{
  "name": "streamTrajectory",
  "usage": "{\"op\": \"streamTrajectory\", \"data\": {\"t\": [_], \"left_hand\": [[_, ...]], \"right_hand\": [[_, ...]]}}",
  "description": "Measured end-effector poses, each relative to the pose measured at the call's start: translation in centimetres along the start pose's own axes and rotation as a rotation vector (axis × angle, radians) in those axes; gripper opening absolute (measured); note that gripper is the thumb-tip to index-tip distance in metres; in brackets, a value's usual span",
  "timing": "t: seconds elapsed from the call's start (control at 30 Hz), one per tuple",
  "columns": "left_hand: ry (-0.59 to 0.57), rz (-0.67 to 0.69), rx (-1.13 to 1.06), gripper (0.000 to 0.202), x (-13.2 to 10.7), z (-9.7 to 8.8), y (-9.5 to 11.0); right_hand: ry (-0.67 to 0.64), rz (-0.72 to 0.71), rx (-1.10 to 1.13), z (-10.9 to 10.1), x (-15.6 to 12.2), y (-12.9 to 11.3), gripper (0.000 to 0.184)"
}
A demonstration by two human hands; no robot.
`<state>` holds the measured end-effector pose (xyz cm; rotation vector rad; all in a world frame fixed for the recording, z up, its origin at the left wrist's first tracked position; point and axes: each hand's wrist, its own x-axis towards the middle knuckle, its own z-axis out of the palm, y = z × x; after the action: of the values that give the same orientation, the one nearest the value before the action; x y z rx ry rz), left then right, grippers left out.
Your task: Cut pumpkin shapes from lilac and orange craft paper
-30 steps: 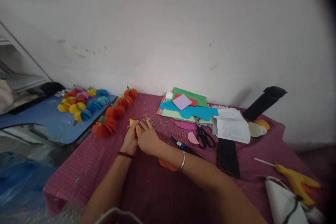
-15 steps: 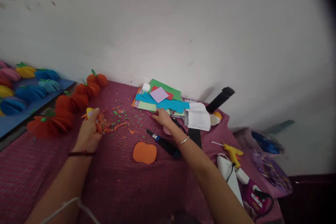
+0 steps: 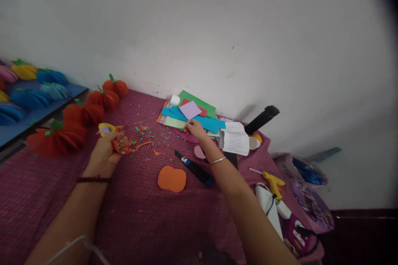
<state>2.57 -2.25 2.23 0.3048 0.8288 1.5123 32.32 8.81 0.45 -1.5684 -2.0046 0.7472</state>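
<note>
The stack of coloured paper [image 3: 211, 124] lies at the back of the counter [image 3: 139, 215], close to the wall, with its long axis running left to right and a small purple square [image 3: 190, 109] on top. The right hand [image 3: 194, 127] is at the stack's near edge, fingers bent down onto the sheets. Whether it has pinched one or only rests on them cannot be told. Well to the left of the stack, the left hand [image 3: 107, 151] is clenched around a bunch of orange and yellow scraps [image 3: 122, 145], with more cuttings strewn between it and the stack. The right hand is therefore much the nearer of the two to the paper. Just in front of the stack lie a pink cutout [image 3: 199, 152] and a dark craft knife [image 3: 194, 167], and nearer the person an orange pumpkin shape [image 3: 172, 178]. A written note [image 3: 235, 137] touches the stack's right end. A row of paper pumpkins [image 3: 82, 114] stands further left than the clenched hand.
</note>
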Motion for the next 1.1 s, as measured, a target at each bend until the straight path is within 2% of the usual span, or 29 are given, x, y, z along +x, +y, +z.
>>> {"op": "streamTrajectory", "data": {"t": [0.13,0.23,0.3,0.43,0.57,0.73,0.87,0.97,1.1], "left_hand": [[-0.019,0.026,-0.063,0.022,-0.3,0.3,0.1],[-0.009,0.017,-0.047,0.021,-0.3,0.0,-0.1],[0.005,0.019,-0.013,0.022,-0.3,-0.1,-0.2],[0.004,0.027,0.035,0.023,-0.6,-0.1,-0.4],[-0.064,0.037,0.014,0.022,-0.4,-0.1,-0.7],[-0.112,0.025,-0.053,0.022,0.1,-0.4,-1.1],[-0.087,0.008,-0.053,0.033,0.1,-0.4,-1.1],[-0.065,0.022,-0.052,0.027,0.2,-0.5,-1.2],[-0.044,0.007,-0.031,0.025,0.6,-0.7,-1.8]], "right_hand": [[-0.024,-0.069,0.007,1.0,0.2,-1.3,0.015],[-0.075,-0.119,-0.011,2.3,0.0,-2.5,0.022],[-0.089,-0.111,-0.016,2.5,0.0,-2.9,0.026],[-0.014,-0.001,-0.081,0.8,0.1,-2.0,0.027],[-0.020,0.086,-0.153,-0.8,-1.0,-0.7,0.024],[-0.095,0.084,-0.123,0.2,-2.9,-1.5,0.022],[-0.111,0.079,0.110,0.9,-3.0,-2.2,0.026],[-0.052,0.113,0.189,0.4,-2.9,-1.5,0.027],[-0.060,0.104,0.119,-0.1,-3.6,-0.4,0.023]]}}
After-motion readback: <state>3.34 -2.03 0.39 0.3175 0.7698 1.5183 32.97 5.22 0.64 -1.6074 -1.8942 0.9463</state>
